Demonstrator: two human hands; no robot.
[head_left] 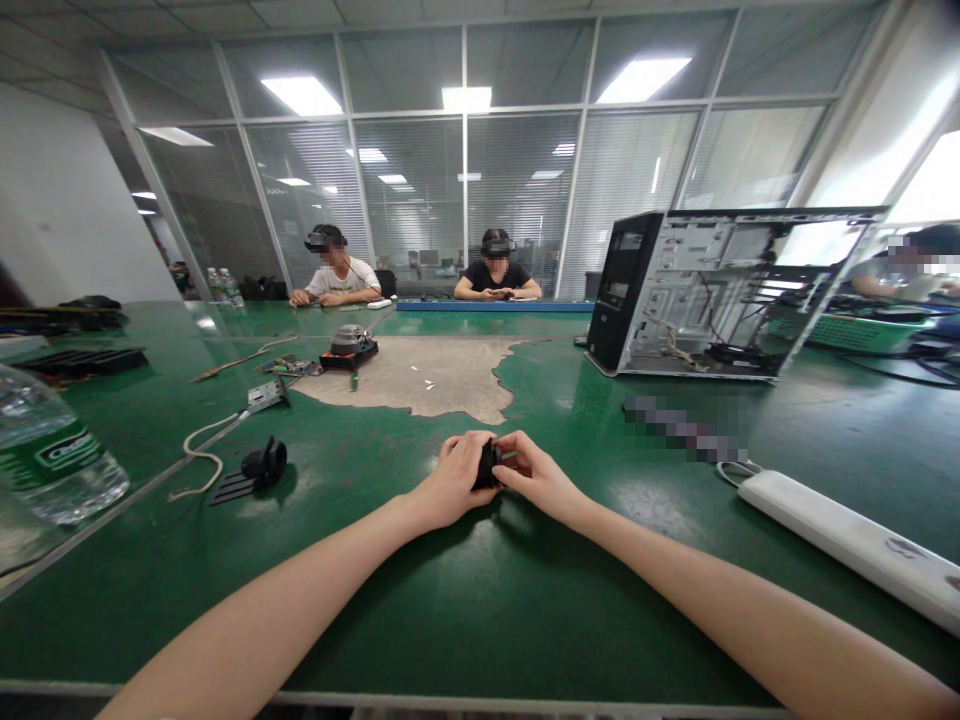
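Note:
Near the middle of the green table, my left hand (459, 480) is wrapped round a small black part (486, 466), whose exact kind I cannot make out. My right hand (531, 468) meets it from the other side, with thumb and fingers pinched at the part's right edge. Much of the part is hidden behind my fingers. To the left lies a black plastic piece with a round collar and flat prongs (259, 468). Beyond it sits a small metal box (267, 395) with a pale cable attached.
An open computer case (697, 295) stands at the right, with a white power strip (840, 530) nearer me. A water bottle (56, 450) is at far left. A black and red device (349, 346) rests by the table's bare patch (450, 385). Several people sit around the table.

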